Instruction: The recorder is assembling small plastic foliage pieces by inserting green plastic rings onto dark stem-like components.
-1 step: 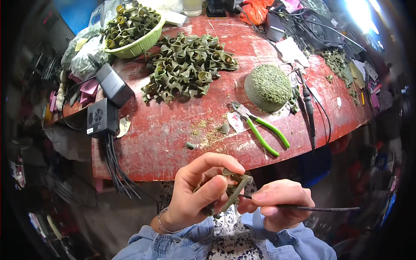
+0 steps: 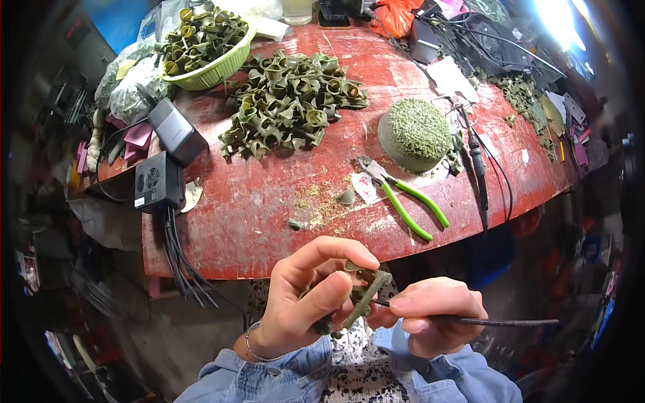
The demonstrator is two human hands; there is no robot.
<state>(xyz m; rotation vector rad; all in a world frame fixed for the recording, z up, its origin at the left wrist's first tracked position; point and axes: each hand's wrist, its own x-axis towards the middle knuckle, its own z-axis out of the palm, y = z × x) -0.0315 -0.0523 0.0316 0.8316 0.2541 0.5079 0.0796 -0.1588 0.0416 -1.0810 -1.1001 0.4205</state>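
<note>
Olive-green piece with a straight bar [image 2: 367, 300] is held between the two hands, just off the near edge of the surface. Largest is that worn red surface [image 2: 228, 228], carrying a broad pile of curled green pieces [image 2: 295, 101]; at the back left stands a light green basket [image 2: 215, 75] filled with similar ones. To the pile's right, a bowl [image 2: 395, 150] holds heaped green granules [image 2: 423, 127]. The left hand [image 2: 299, 301] grips the olive-green piece between thumb and fingers; the right hand [image 2: 440, 311] pinches a thin dark rod [image 2: 517, 323], its inner end at the piece, though contact cannot be made out. Green-handled pliers [image 2: 401, 211] lie before the bowl. Smallest, a domed grey-green bit [image 2: 347, 197] lies left of the pliers, a dark green scrap [image 2: 294, 225] nearer the edge
</note>
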